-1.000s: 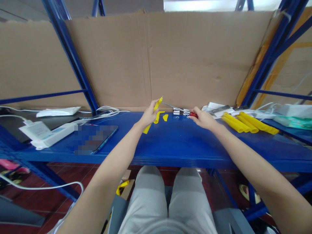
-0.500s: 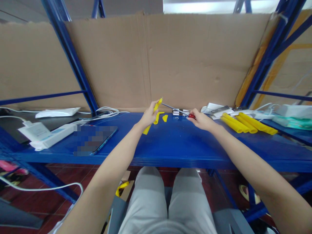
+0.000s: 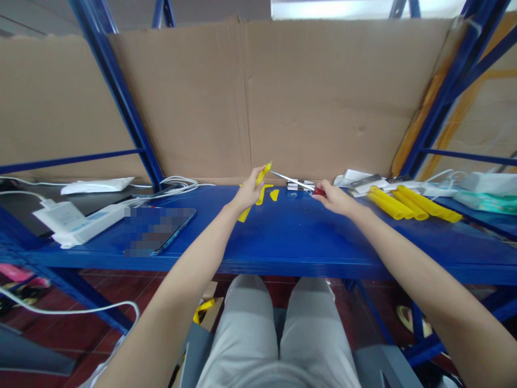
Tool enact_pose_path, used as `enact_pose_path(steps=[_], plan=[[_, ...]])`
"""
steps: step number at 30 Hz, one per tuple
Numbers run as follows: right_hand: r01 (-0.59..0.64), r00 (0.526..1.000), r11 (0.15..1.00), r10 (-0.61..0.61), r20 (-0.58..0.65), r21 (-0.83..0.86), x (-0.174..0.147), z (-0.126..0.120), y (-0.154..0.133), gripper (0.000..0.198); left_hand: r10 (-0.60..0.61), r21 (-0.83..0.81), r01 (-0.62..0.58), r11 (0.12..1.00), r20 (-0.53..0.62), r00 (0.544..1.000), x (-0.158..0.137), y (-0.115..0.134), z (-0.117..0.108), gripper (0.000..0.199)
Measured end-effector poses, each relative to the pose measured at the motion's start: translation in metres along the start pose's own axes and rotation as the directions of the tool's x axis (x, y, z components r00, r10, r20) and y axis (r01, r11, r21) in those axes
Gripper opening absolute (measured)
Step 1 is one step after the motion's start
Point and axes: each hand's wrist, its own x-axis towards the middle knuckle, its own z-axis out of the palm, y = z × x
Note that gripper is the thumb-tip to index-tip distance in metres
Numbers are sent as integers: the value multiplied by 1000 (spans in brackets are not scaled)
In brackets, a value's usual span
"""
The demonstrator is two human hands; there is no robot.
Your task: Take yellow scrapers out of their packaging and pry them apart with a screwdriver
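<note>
Brown cardboard (image 3: pixel 323 97) is standing behind a blue tabletop (image 3: pixel 307 237) in the head view. Above that surface, the left hand (image 3: pixel 247 193) is pinching a yellow strip (image 3: pixel 263 172), its upper end poking past the fingers. The right hand (image 3: pixel 333 198) is wrapping around the red end of a metal-shafted tool (image 3: pixel 293 179), whose tip is pointing at the strip; whether they are touching, I cannot tell. Working well here probably means bracing the strip firmly near its upper end, keeping the left fingertips out of the tip's line and guiding the shaft slowly.

Counting up: one strip and one tool are being held; two loose yellow pieces (image 3: pixel 274 195) are lying just beyond the left hand; at least three yellow tubes (image 3: pixel 385 203) are resting at the right; one tablet-like device (image 3: pixel 177 229) is lying at the left.
</note>
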Motion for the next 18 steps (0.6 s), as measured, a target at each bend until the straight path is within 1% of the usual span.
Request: enact_pose_path(steps=[3, 6, 8, 11, 13, 16, 18], plan=[[33, 999, 999, -33, 18, -3, 1, -1, -1, 16, 24, -4, -24, 1000, 4, 1000, 0, 0, 0, 48], [65, 998, 998, -65, 25, -18, 2, -2, -4, 19, 11, -1, -11, 1000, -10, 1000, 0, -1, 0, 49], [73, 997, 996, -73, 8, -44, 2, -1, -5, 18, 3, -3, -3, 1000, -14, 1000, 0, -2, 0, 50], [63, 997, 996, -66, -32, -70, 0, 0, -4, 15, 21, -4, -21, 1000, -18, 1000, 1, -6, 1, 48], [58, 997, 997, -61, -42, -54, -1, 1, -3, 16, 45, -14, -46, 999, -15, 999, 2, -10, 2, 47], [61, 998, 998, -62, -24, -21, -1, 2, -4, 17, 83, -49, -83, 995, 0, 997, 4, -14, 3, 46], [73, 997, 997, -73, -7, -10, -1, 1, -6, 18, 82, -52, -81, 995, 5, 997, 4, -16, 3, 47]])
